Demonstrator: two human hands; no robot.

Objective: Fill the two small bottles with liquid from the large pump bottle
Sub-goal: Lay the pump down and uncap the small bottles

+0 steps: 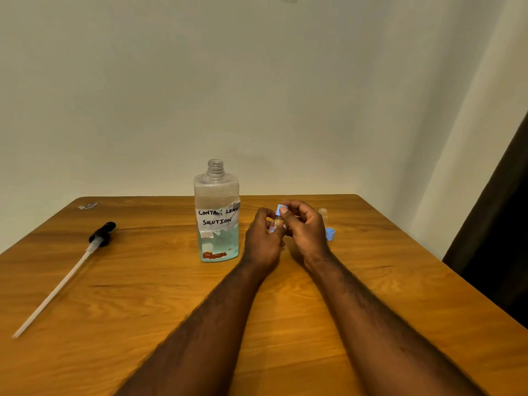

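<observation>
A domestic room is indicated, most likely in a home rather than a lab or shop. A wood-grain table (143, 295) with rounded corners fills the lower half of the frame and is pushed against a plain off-white wall (257, 81). What appears to be a dark curtain (500, 224) is seen along the right edge. Warm, dim indoor light is noted throughout. At centre, a large bottle (217, 247) is marked with a makeshift taped label (218, 217), hand-lettered "CONTACT LENS SOLUTION". Its pump (101, 234) is laid directly on the tabletop at left.
</observation>
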